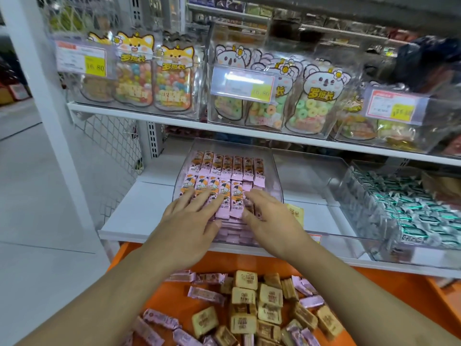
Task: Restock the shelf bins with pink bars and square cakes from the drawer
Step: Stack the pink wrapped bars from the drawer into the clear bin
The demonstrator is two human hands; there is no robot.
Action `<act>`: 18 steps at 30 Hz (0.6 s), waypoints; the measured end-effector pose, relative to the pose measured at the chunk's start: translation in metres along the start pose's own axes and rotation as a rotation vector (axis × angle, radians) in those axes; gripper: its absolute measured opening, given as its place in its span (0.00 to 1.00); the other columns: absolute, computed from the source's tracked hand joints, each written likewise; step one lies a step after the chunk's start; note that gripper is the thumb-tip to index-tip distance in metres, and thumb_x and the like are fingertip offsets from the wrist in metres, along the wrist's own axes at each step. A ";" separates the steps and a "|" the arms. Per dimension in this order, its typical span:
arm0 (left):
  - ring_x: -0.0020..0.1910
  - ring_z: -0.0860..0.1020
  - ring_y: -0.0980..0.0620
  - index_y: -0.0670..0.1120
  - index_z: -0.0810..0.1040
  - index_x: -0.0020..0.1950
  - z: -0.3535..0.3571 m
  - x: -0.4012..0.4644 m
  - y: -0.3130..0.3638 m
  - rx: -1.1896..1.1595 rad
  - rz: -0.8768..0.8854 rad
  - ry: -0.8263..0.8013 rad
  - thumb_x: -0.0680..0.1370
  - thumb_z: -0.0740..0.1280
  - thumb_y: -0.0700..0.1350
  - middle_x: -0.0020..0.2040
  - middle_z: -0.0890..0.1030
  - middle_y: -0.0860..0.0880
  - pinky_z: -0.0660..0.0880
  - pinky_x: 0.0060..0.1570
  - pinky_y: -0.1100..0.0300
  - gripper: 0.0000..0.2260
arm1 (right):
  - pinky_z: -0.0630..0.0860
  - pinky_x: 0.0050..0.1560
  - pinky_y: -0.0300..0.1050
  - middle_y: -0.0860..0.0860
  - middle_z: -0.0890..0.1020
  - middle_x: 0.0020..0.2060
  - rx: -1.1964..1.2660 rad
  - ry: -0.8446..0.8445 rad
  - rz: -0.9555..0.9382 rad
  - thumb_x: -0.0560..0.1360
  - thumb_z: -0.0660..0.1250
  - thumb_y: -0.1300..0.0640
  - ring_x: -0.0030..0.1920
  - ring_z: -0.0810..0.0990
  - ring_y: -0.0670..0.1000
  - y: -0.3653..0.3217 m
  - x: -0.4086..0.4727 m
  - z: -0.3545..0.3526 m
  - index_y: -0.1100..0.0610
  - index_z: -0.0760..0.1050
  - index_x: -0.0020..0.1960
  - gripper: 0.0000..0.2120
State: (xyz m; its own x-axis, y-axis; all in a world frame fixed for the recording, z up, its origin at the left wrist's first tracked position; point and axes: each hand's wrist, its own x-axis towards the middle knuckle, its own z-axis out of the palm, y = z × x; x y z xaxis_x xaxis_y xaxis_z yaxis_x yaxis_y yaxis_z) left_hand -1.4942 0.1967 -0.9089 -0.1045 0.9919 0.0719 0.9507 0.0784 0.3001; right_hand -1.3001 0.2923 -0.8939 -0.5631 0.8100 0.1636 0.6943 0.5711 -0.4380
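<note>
A clear shelf bin (277,176) on the lower shelf holds rows of pink bars (229,171). My left hand (192,218) lies flat on the front row with its fingers straight. My right hand (269,216) rests beside it on the right part of the same row, fingers extended. Below the shelf, the orange drawer (389,290) holds loose pink bars (207,294) and several tan square cakes (270,295) in a heap.
A clear bin of silver-and-green wrapped sweets (409,216) stands to the right. Between the two bins sits a clear bin (304,176) with nothing visible in it. The upper shelf carries clear bins of candy bags (174,81) with price tags. A white post (50,101) rises at left.
</note>
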 end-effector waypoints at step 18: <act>0.73 0.71 0.52 0.53 0.75 0.75 0.133 -0.086 0.047 -0.200 0.091 -0.286 0.86 0.57 0.56 0.74 0.73 0.56 0.70 0.70 0.56 0.19 | 0.73 0.40 0.41 0.48 0.83 0.49 0.120 -0.162 0.481 0.83 0.65 0.51 0.42 0.79 0.49 0.094 -0.162 0.017 0.51 0.79 0.60 0.08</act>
State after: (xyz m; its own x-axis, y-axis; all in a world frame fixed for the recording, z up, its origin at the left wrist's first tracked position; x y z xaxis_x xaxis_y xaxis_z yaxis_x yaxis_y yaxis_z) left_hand -1.4020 0.1282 -1.0279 0.0910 0.9839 -0.1537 0.8734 -0.0047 0.4871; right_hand -1.1518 0.2127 -0.9767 -0.2620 0.9405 -0.2163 0.8406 0.1123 -0.5298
